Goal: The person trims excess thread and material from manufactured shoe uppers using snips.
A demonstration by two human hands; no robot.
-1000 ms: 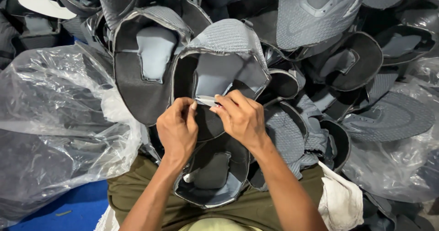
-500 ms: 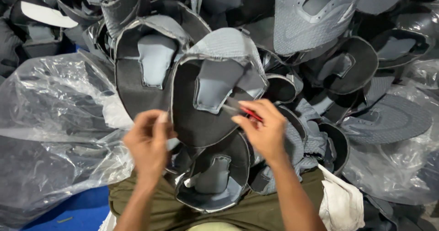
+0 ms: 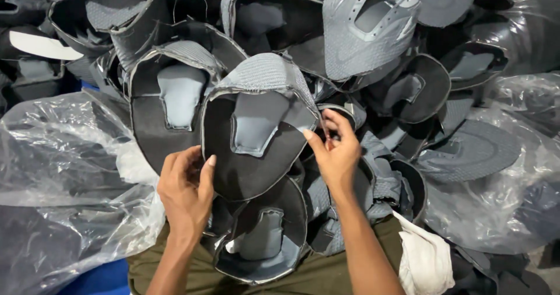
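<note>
The left hand grips the lower left edge of a grey shoe upper, thumb on its dark inner side. The right hand pinches the right edge of the same upper, fingers closed on it. The upper lies over the person's lap, on a pile of similar shoe uppers. A clear plastic bag lies at the left, a white cloth at the right.
</note>
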